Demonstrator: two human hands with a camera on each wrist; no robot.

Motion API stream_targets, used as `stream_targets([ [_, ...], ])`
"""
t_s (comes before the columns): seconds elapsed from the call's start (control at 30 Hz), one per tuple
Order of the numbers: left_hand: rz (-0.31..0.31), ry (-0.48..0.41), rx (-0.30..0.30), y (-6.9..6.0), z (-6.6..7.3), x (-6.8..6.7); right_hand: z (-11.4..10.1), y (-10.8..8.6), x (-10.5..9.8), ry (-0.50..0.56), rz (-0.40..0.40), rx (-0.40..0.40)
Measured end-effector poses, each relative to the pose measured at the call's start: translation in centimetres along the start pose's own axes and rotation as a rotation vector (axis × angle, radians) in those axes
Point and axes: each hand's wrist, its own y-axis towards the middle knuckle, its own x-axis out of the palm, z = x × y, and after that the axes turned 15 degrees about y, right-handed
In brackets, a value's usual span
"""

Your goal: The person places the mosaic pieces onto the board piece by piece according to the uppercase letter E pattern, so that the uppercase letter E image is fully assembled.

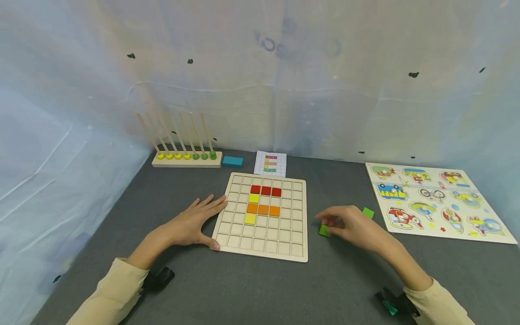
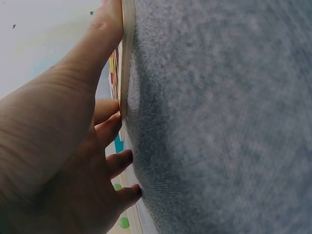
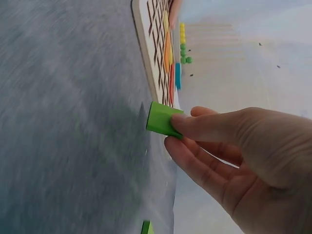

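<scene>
A square wooden grid board (image 1: 273,247) lies on the dark table, with three red tiles (image 1: 266,191), two yellow tiles (image 1: 250,219) and three orange tiles (image 1: 263,210) in its cells. My left hand (image 1: 191,225) has its fingers spread at the board's left side, thumb touching near the lower left corner and fingertips at the left edge. To the right of the board, my right hand (image 1: 352,224) pinches a green block (image 3: 161,118) between thumb and fingers, just above the table. Another green block (image 1: 368,212) lies behind that hand, partly hidden by it.
Behind the board lie a printed pattern card (image 1: 280,171) and a blue block (image 1: 233,161). A wooden bead rack (image 1: 187,164) with upright pegs and yellow and green beads stands at the back left. A picture puzzle board (image 1: 430,231) occupies the right side. Pale sheeting hangs behind.
</scene>
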Motion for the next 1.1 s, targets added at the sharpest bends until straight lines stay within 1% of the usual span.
stream_targets([
  [0.13,-0.004,-0.009,0.003,0.0,0.0,0.1,-0.6,0.9,0.6,-0.007,-0.010,-0.017],
  [0.37,0.000,-0.016,0.000,-0.1,0.0,0.3,-1.4,2.9,1.4,-0.007,-0.001,-0.075],
  [0.57,0.001,-0.020,-0.003,-0.1,-0.1,0.4,-1.6,4.5,2.6,0.047,-0.041,-0.116],
  [0.67,-0.002,-0.017,-0.006,0.0,-0.1,0.3,-2.1,5.2,3.2,0.078,-0.057,-0.118],
  [0.8,-0.002,-0.014,-0.011,0.0,-0.1,0.3,-2.8,6.3,4.0,0.096,-0.080,-0.120],
  [1.03,-0.001,-0.009,-0.009,-0.1,-0.1,0.1,-4.4,8.7,5.1,0.119,-0.116,-0.167],
  [1.1,0.001,-0.011,-0.007,-0.1,-0.1,0.0,-4.8,9.4,5.5,0.112,-0.124,-0.178],
])
